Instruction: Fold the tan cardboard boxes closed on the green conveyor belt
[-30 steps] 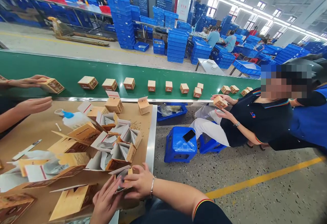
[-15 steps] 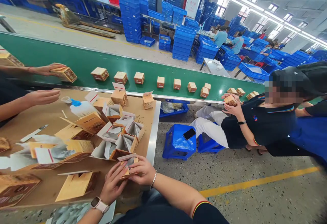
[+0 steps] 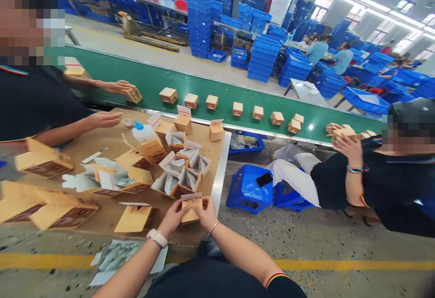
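Between my two hands, at the table's near edge, is a small cardboard box point(image 3: 190, 215) with its white-lined lid flap standing up at the back. My left hand point(image 3: 174, 217) grips its left side, the thumb on the tan front flap. On the right side my right hand point(image 3: 208, 214) holds it the same way, thumb on that flap too. Just behind it stands a cluster of open boxes point(image 3: 188, 178) with grey pouches inside. To the left sits another box point(image 3: 134, 216) with its flap raised.
A green conveyor belt point(image 3: 142, 78) carrying closed boxes point(image 3: 238, 109) runs behind the table point(image 3: 102, 141). Co-workers sit left and right, each with a hand on a box. A white bottle point(image 3: 144, 134) stands on the table; a blue stool point(image 3: 249, 189) with a phone is to the right.
My view has turned left. My hands have shifted to opposite sides of the box, and its tan front flap now lies under my thumbs. The right co-worker's hands have moved toward the belt.
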Motion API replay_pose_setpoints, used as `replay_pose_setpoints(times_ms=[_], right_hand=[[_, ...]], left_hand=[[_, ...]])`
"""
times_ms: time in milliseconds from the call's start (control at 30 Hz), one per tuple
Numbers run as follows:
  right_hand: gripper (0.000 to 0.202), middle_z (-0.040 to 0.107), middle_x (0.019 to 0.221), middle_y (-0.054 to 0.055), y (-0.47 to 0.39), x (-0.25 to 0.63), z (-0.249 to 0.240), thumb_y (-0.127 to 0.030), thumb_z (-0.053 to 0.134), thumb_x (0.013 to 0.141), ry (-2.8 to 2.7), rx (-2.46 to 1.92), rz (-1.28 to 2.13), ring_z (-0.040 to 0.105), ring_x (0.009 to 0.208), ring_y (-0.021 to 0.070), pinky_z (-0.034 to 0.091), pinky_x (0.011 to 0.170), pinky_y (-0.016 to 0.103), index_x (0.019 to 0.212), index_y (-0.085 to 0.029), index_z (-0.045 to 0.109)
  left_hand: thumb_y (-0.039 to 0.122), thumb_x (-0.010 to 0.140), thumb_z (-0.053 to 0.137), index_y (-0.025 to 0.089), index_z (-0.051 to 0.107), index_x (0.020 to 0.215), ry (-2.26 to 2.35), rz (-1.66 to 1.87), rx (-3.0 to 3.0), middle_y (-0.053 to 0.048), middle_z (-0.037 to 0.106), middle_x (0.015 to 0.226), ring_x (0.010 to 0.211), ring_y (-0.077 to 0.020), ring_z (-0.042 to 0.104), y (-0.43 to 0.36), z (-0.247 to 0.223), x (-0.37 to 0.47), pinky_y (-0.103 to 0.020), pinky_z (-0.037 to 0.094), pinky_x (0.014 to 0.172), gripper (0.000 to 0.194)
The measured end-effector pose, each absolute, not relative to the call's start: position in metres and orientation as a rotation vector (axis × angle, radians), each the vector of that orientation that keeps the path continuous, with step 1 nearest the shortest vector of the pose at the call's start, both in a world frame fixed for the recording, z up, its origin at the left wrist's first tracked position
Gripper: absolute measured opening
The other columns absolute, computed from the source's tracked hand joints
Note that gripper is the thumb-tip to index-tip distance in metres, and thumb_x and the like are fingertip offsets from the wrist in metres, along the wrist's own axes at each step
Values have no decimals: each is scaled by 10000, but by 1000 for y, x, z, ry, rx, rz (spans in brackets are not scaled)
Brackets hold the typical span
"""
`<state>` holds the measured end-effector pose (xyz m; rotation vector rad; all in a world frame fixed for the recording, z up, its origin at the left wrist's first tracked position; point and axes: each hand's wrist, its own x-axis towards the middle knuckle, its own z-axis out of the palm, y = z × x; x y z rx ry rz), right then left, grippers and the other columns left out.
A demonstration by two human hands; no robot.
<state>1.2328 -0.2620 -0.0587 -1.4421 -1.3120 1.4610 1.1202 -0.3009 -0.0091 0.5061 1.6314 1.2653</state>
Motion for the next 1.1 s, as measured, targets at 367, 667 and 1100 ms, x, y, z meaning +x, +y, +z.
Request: replay_pose_setpoints(times_ms=[367,667,1100], right_hand=[[380,604,756,17,-228,1248,-57,-477,740,552,-1388,-1328,1599,597,699,189,523,671,347,765,-196,597],[507,686,923,104,-219,1296,-37,-571,719,597,-1360,-1182,1731,651,815,233,533,763,405,921,-186,653],[431,632,895,94,-174,1306,-29,-535,601,685,-1450,-1321,1202,598,827,213,505,730,368,924,-177,582]], left_hand=[[350,550,810,146,635,889,1424,1258,356,-85,708,879,825,-241,670,-279,-8,1134,-398,513,811,433],[174,389,869,200,513,1224,1729,1310,984,-139,542,1281,1221,-343,462,-292,-17,1151,-537,322,1054,908],[268,580,760,191,397,1287,2162,1542,706,-155,474,1328,1261,-324,441,-335,-24,1148,-491,323,1082,798]])
